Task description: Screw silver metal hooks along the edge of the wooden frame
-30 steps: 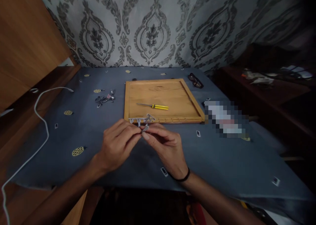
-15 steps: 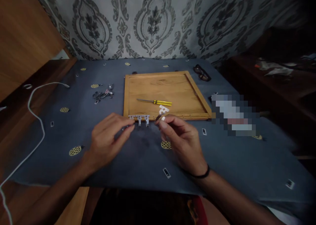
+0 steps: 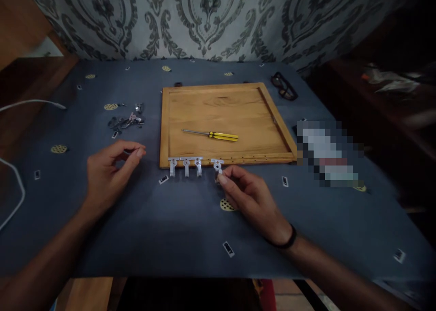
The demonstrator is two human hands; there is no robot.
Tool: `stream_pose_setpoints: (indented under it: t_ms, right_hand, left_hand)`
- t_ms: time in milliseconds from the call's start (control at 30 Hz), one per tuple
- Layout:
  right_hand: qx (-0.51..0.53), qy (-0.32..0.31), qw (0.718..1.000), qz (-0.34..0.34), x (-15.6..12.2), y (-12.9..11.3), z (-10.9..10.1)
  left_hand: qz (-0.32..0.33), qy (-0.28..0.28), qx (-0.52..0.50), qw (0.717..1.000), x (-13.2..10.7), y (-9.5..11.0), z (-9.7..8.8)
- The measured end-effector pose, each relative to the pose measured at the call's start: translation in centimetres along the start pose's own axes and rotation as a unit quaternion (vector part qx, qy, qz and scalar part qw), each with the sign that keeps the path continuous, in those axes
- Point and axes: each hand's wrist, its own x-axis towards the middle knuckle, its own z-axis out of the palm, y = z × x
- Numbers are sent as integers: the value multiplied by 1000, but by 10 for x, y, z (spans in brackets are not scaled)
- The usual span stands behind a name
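My right hand [image 3: 254,202] pinches a T-shaped metal hinge [image 3: 217,164] between thumb and fingers, its wide plate at the front rail of a framed wooden panel [image 3: 221,113]. Left of it, several similar metal hinges [image 3: 186,165] sit in a row along the same rail, their arms sticking out over the near edge. My left hand [image 3: 109,174] is over the cloth, left of the panel, thumb and index tip together; whether something small is between them is hidden. On the panel lies a screwdriver [image 3: 220,136] with a yellow and black handle.
A pile of loose metal parts [image 3: 127,121] lies left of the panel on the blue patterned tablecloth [image 3: 153,238]. Black-framed glasses [image 3: 284,87] rest at the back right. Near the right side lies a blurred-out object [image 3: 329,154]. A white cable [image 3: 20,179] runs along the left.
My left hand has moved left, away from the row of hinges. My right hand has brought its hinge down to the panel's front rail. The view has tilted down slightly.
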Motion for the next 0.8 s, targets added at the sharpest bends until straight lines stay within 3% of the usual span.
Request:
stream_pose_setpoints:
  t_ms: [167,567,800]
  right_hand:
    - [64,-25,996,60,8,0,2]
    - [104,-32,991,80,21,-3,4]
    - [109,-35,990,83,23,-4,5]
  left_hand:
    - [-2,-9,7,1000,-5,-8,-2]
    - [78,-57,40,995,-8,-7,-3]
    - [89,-87,68,990,-9,-8,-6]
